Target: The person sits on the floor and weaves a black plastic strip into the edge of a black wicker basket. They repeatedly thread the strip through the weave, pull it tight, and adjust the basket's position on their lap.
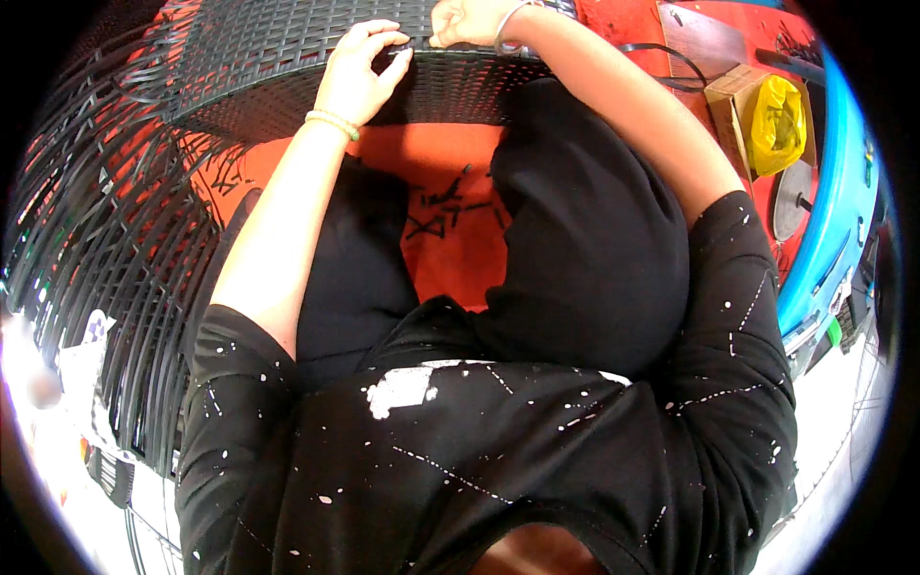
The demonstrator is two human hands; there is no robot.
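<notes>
Around nine o'clock, long loose black strands (144, 278) fan out unwoven, so that part seems unfinished. At twelve, the black wicker panel (460, 81) looks closely woven across its top and side. At eleven, the left hand (359, 72) rests at its edge, half curled, thumb and fingertips slightly apart; at twelve, the right hand (470, 23) curls inward there. Whether either pinches anything, I cannot tell.

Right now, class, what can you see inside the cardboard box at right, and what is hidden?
A yellow plastic bag shows in the opening of the cardboard box. The bag covers the inside below it, so anything beneath cannot be seen.
</notes>
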